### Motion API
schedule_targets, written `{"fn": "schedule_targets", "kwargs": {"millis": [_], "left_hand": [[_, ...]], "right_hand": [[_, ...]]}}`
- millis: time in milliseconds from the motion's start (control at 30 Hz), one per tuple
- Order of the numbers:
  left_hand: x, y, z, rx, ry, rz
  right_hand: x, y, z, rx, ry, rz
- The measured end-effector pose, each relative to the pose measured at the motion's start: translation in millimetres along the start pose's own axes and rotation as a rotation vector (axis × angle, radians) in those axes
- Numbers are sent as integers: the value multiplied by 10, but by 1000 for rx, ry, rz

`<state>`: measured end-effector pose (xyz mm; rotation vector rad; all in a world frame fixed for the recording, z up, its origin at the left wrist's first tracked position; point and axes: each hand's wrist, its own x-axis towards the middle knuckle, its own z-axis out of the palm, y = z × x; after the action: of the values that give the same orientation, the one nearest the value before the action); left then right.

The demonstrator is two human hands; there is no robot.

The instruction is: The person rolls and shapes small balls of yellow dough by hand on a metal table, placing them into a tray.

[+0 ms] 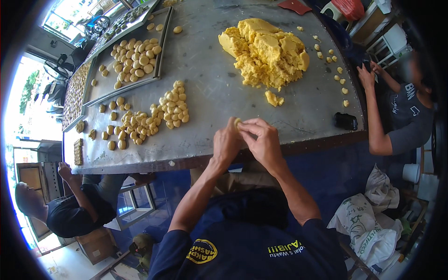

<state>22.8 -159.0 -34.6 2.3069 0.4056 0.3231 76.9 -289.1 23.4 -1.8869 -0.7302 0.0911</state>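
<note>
Over the near edge of the metal-topped table, my left hand (226,141) and my right hand (262,140) meet, fingers closed on a small piece of pale yellow dough (237,122). Fingers partly hide it. Just beyond them lie a few yellow crumbled lumps (274,98). Farther back sits a large crumbly yellow mound (268,51) of what looks like dough or filling. Left of my hands, small pale dough balls (175,106) are piled together, and browner-looking balls (140,125) spread from them toward the left.
A tray (160,60) of round dough pieces stands at the far left, with more filled trays (74,93) beyond. Small yellow bits (339,70) and a black object (346,121) lie along the right side. One person (70,205) sits left, another (401,112) right. White sacks (361,224) slump on the floor.
</note>
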Motion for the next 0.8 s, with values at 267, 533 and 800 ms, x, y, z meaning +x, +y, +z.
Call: {"fn": "schedule_targets", "kwargs": {"millis": [267,533,800], "left_hand": [[-5,115,-175,-225,-52,-36],[30,64,-126,-280,-87,193],[54,4,-154,-614,-99,-174]], "right_hand": [[34,-15,-61,178,-53,146],[184,332,3,276,-212,251],[398,591,-397,-546,153,-135]]}}
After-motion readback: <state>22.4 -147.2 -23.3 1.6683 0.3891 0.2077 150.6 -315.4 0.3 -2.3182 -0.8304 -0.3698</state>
